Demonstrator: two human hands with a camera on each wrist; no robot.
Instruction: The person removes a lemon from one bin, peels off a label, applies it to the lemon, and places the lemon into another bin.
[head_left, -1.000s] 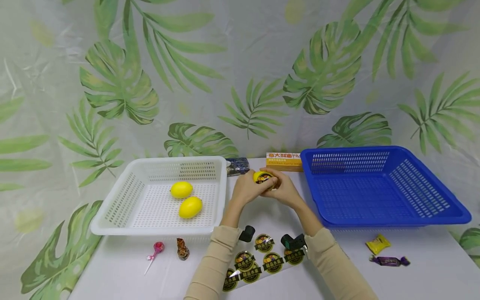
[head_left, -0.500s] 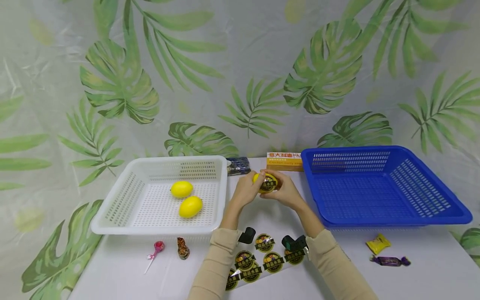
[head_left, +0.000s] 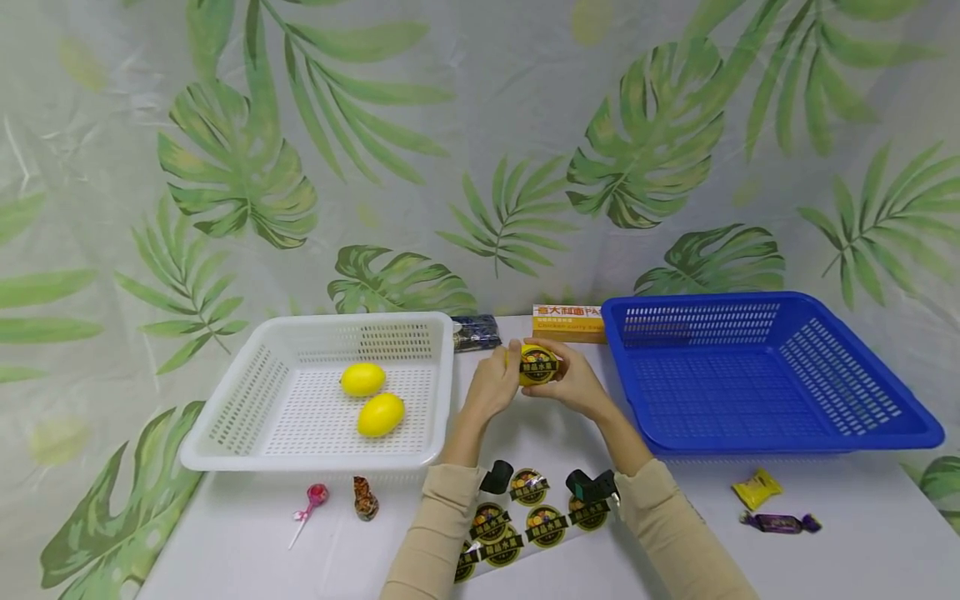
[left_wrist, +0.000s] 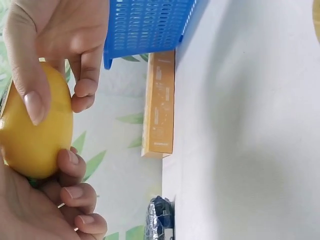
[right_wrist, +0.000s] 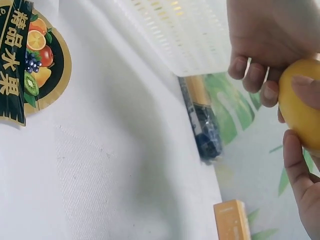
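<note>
Both hands hold a yellow lemon (left_wrist: pixel 50 140) above the table between the two baskets. A round black-and-gold fruit sticker (head_left: pixel 538 365) on the lemon faces the head camera. My left hand (head_left: pixel 493 385) grips the lemon's left end; its curled fingertips (left_wrist: pixel 75 192) show low in the left wrist view. From the right, my right hand (head_left: pixel 576 385) pinches it, its thumb (left_wrist: pixel 32 102) lying over the skin. Below the hands lie several matching stickers (head_left: pixel 547 527) on a sheet, partly hidden by the left sleeve and the wrist cameras.
On the left stands a white basket (head_left: pixel 315 461) with two lemons (head_left: pixel 381 415). A blue basket (head_left: pixel 750 439) stands on the right. Behind the hands are a pasta box (head_left: pixel 568 325) and a dark packet (head_left: pixel 476 332). A lollipop (head_left: pixel 317 495) and wrapped sweets (head_left: pixel 780 522) lie in front.
The lemon has turned, so its sticker faces the head camera more fully and sits slightly further right. My right thumb no longer covers the sticker. Baskets and sweets have not moved.
</note>
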